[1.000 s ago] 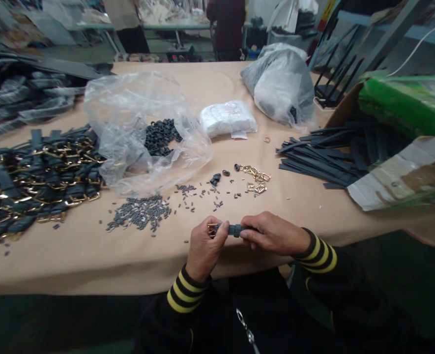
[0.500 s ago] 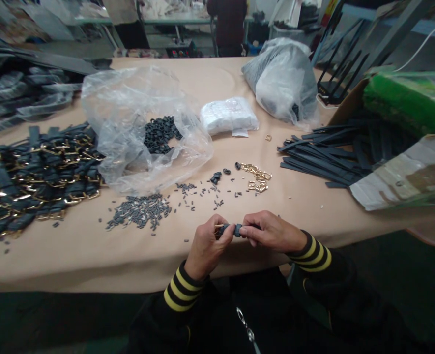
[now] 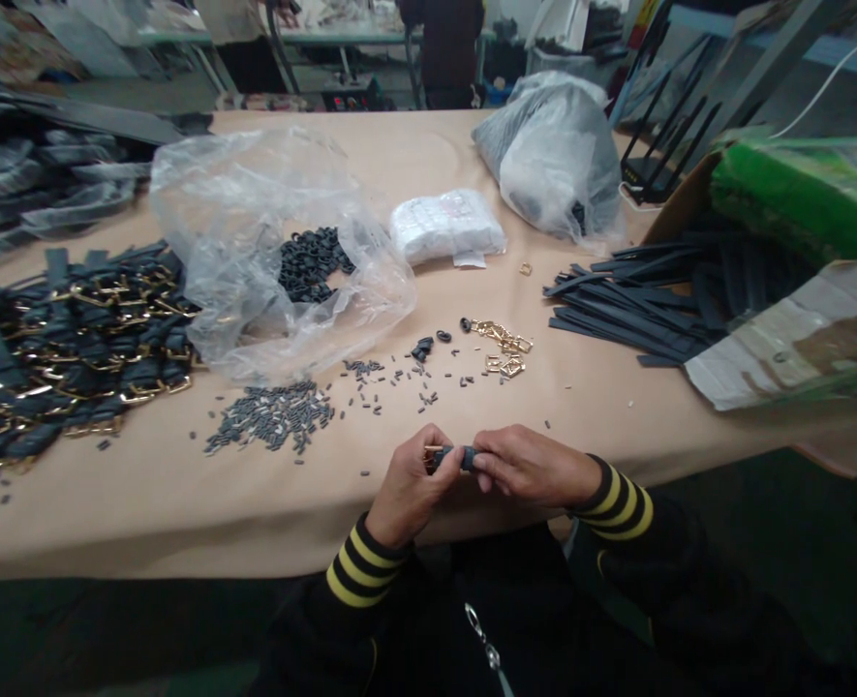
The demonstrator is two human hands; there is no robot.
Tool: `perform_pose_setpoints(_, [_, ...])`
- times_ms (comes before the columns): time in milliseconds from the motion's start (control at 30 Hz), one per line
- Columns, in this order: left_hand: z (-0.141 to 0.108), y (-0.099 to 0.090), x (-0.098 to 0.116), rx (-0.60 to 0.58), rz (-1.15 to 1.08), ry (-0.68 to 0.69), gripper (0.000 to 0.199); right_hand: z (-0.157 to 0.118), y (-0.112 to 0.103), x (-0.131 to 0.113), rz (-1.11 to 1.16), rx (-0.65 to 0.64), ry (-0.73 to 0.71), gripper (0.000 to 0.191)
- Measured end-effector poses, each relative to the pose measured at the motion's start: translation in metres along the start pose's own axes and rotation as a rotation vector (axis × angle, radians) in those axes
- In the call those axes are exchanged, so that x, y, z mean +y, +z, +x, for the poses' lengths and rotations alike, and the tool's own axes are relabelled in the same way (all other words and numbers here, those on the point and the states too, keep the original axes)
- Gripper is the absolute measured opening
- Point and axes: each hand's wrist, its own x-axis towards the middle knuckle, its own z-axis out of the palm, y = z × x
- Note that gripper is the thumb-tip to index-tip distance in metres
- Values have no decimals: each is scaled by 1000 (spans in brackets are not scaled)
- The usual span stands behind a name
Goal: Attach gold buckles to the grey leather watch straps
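Between my two hands, over the table's front edge, is a dark strap (image 3: pixel 445 459) with a gold buckle (image 3: pixel 430 453) at its left end. My left hand (image 3: pixel 412 486) is closed around the buckle end, thumb pressed on the strap. The fingers of my right hand (image 3: pixel 531 465) pinch the strap where a dark loop (image 3: pixel 468 458) sits around it; the rest of the strap is hidden by that hand. Beyond my hands lie small dark pieces (image 3: pixel 274 416) in a heap, loose gold buckles (image 3: pixel 505 364) and a few dark loops (image 3: pixel 422 348).
Finished-looking straps with buckles (image 3: pixel 72 339) are piled at left. An open plastic bag (image 3: pixel 254 329) holds dark loops. Behind are a white packet (image 3: pixel 448 225) and a full bag (image 3: pixel 551 160). Dark strips (image 3: pixel 631 310) spill from a box (image 3: pixel 783 339) at right. People stand in the background.
The gold buckle shows more at my left hand. My right fingers have shifted slightly on the strap by the loop. The whole view has moved a little.
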Motion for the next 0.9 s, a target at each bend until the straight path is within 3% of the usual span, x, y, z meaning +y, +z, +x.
perform_pose_setpoints(200, [1, -2, -1, -142, -80, -31, 22, 3, 0, 6, 16, 89, 7, 22])
perform_pose_setpoints(467, [11, -1, 4, -181, 254, 185, 22, 4, -8, 14, 58, 71, 0, 23])
perform_pose_setpoints(567, [19, -1, 2, -163, 215, 172, 24, 4, -16, 12, 87, 42, -23, 23])
perform_pose_setpoints(767, [28, 3, -3, -200, 152, 166, 27, 10, -19, 24, 0, 150, 5, 18])
perform_pose_setpoints(900, [30, 7, -8, -248, 9, 31, 28, 14, -14, 33, 59, 163, 6, 24])
